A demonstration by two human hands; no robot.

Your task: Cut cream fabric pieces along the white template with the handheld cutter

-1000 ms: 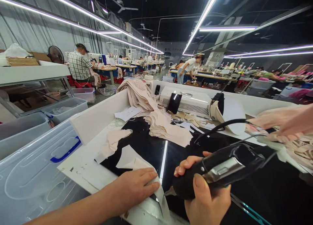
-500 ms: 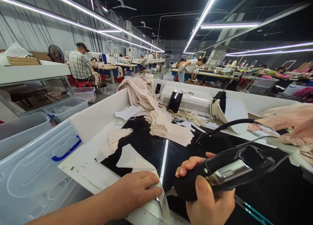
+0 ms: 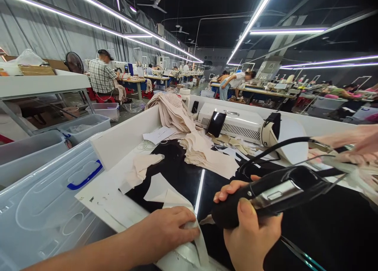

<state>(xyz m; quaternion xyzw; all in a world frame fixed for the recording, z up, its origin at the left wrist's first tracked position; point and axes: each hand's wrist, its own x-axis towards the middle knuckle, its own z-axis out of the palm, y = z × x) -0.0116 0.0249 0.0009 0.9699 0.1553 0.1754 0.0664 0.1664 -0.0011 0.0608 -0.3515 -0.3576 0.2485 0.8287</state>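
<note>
**Hand tool gripped at the near edge of the cutting table**

The right hand (image 3: 251, 239) is wrapped tight around a black corded hand tool (image 3: 265, 194), thumb on top beside its metal plate. The lower part of this hand is cut off by the frame. The tool lies low over the black tabletop (image 3: 325, 231), nose pointing left. Its small pale tip is blurred, and what it is cannot be made out.

Just beside that tip, the left hand (image 3: 169, 231) lies flat with its fingers spread, pressing a pale strip (image 3: 197, 243) onto the table's near edge. The strip's lower end runs out of view.

The tool's cord (image 3: 274, 147) loops back to the right. There a co-worker's hand (image 3: 366, 145) is half cut off and smeared. Beige fabric pieces (image 3: 203, 153) lie piled farther back, well apart from both hands.
</note>
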